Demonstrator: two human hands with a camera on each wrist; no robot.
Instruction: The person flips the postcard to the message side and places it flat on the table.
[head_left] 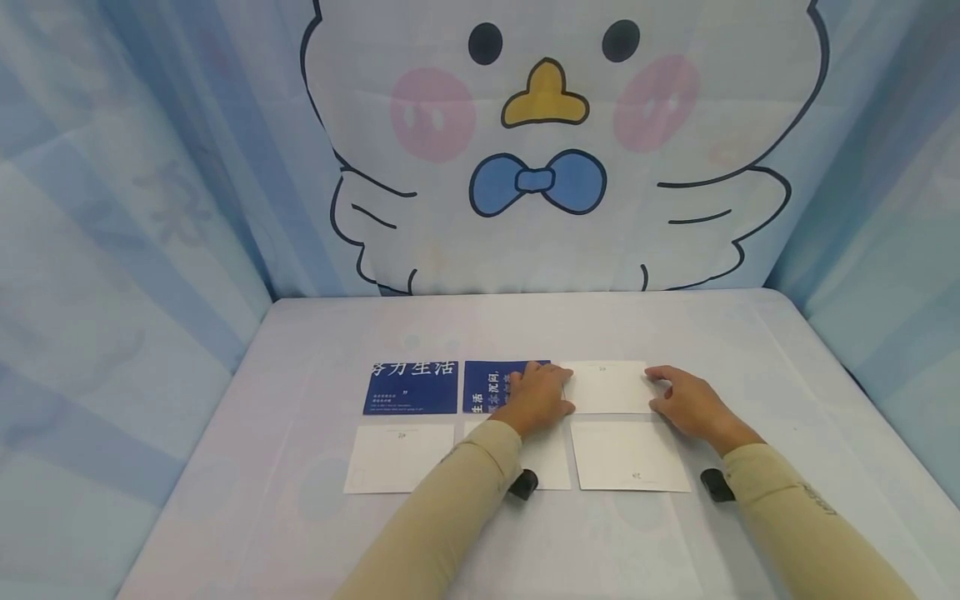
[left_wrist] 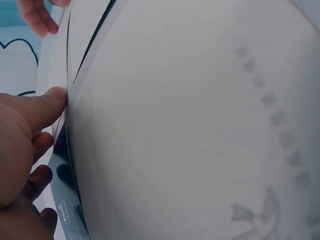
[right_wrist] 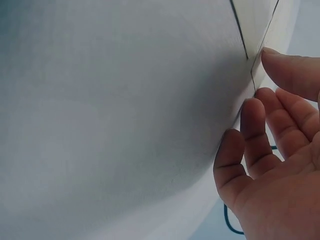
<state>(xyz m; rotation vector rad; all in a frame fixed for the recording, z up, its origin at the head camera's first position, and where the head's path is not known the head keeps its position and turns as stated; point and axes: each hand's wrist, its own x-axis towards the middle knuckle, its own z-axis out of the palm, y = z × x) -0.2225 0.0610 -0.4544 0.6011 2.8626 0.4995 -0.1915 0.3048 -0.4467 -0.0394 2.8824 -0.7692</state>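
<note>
A white card [head_left: 606, 388] lies at the right end of the back row on the table, between my hands. My left hand [head_left: 534, 397] reaches across a blue card [head_left: 477, 387] with white lettering, its thumb and forefinger at the white card's left edge. On the opposite side, my right hand [head_left: 692, 406] has its spread thumb and forefinger at the card's right edge. The left wrist view shows the left thumb [left_wrist: 47, 107] at a card edge. Loosely bent right fingers [right_wrist: 254, 132] meet the card's edge in the right wrist view.
Another blue card [head_left: 412, 392] lies at the back left. In front are a white card [head_left: 397, 458] on the left, a partly covered one [head_left: 551, 458] in the middle and one [head_left: 632, 467] on the right. Curtains [head_left: 150, 292] surround the table [head_left: 262, 500].
</note>
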